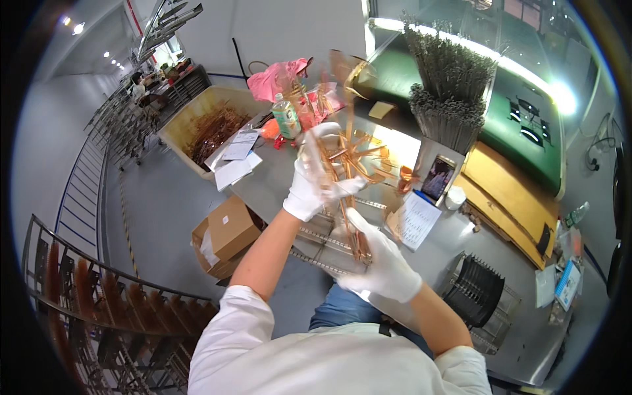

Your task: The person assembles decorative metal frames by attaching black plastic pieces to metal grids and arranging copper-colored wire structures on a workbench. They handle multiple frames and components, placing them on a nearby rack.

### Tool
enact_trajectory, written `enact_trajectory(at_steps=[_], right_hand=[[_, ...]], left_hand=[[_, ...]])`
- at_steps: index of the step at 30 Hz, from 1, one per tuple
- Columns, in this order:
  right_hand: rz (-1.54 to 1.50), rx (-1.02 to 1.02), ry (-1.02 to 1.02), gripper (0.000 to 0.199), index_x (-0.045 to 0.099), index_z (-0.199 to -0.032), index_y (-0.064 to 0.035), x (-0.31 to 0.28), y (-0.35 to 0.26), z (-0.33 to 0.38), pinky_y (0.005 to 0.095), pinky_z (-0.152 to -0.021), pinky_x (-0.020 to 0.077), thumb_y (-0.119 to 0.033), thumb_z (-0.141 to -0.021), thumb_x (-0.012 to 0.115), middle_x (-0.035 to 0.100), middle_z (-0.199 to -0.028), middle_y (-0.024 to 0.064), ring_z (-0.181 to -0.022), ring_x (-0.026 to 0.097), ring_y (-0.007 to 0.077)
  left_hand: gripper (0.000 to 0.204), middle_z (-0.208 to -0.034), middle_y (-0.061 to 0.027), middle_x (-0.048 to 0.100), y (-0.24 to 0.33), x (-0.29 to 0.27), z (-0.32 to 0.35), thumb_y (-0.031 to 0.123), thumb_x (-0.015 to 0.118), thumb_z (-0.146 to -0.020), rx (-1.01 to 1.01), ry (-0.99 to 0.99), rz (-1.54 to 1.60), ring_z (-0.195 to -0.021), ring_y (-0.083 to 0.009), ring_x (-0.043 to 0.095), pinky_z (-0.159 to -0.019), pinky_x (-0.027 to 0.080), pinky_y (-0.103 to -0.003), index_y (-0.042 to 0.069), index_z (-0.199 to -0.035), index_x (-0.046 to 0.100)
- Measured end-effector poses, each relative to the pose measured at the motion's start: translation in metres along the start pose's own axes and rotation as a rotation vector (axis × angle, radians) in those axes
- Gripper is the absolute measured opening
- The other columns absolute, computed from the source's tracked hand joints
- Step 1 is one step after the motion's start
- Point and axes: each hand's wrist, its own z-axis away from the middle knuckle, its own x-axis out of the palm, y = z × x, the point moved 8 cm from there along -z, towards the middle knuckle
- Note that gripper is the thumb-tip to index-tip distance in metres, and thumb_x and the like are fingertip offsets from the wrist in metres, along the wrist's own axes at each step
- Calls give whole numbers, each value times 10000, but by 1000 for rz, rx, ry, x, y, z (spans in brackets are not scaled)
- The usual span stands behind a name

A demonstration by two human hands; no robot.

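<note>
Over the grey table (pixel 431 263), both of my white-gloved hands are on a bunch of thin, amber, translucent strips (pixel 349 168), some looped at the top; motion blurs them and their exact kind is unclear. My left hand (pixel 315 181) is at the bunch's upper left, its fingers closed around it. Lower down, my right hand (pixel 383 260) grips the straight lower ends from the right, thumb upward. Beneath them, metal racks (pixel 322 238) with notched bars lie at the table's near edge, partly hidden by the hands.
A tub (pixel 178 125) of brown pieces stands left, above an open cardboard box (pixel 227 230). Beyond my hands are a bottle (pixel 286 117) and pink cloth (pixel 276 80). To the right are metal rods (pixel 447 99), a phone (pixel 439 176), a written sheet (pixel 419 219) and a rack of black pieces (pixel 474 289).
</note>
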Motion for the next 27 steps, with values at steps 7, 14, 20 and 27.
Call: enact_trajectory(at_steps=[7, 14, 20, 27], right_hand=[[1277, -220, -329, 316, 665, -1160, -117, 35, -6, -1, 400, -635, 478, -180, -851, 666, 621, -799, 63, -737, 623, 292], [-97, 270, 490, 386, 671, -1172, -66, -145, 8, 36, 316, -657, 540, -400, -1097, 491, 673, -876, 14, -759, 666, 147], [-1067, 439, 58, 1031, 498, -1475, -34, -74, 73, 14, 418, -930, 581, -868, -871, 449, 683, -1246, 180, -1082, 700, 296], [-1236, 138, -127, 1056, 357, -1556, -57, -26, 58, 17, 475, -890, 573, -801, -852, 616, 648, -1245, 227, -1076, 674, 347]], left_hand=[[787, -1143, -253, 673, -8, 22, -18, 278, 855, -668, -278, -574, -671, -1054, -434, 673, -949, 549, -457, 81, -1346, 508], [724, -1141, -186, 599, 38, -10, -10, 159, 841, -722, 236, -594, -640, -1033, -388, 641, -810, 574, -474, 158, -1378, 535], [555, -1196, -173, 580, 66, 19, 15, 91, 743, -803, 419, -793, -664, -1030, -367, 666, -741, 597, -443, 192, -1322, 578], [384, -1095, -159, 569, 56, 31, 22, 84, 637, -868, 498, -817, -890, -901, -323, 689, -635, 598, -402, 163, -1239, 575]])
